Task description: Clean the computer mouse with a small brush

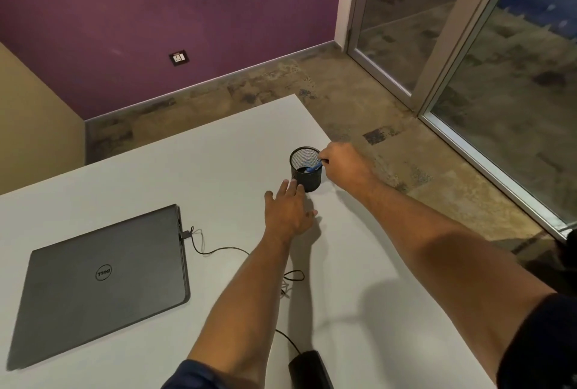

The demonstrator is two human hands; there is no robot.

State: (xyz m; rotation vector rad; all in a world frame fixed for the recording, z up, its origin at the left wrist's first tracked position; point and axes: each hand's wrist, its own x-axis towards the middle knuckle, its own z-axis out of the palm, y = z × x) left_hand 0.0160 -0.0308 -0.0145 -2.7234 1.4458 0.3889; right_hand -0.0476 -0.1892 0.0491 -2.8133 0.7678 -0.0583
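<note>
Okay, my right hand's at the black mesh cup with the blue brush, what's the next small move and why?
Probably lift the blue-handled brush straight up out of the black mesh pen cup. The right hand already pinches its top, the left hand touches the cup's base, apparently steadying it, and the black computer mouse waits at the near edge.

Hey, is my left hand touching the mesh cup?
Touching: in the head view the left hand lays straight fingertips against the mesh cup at its lower wall.
</note>
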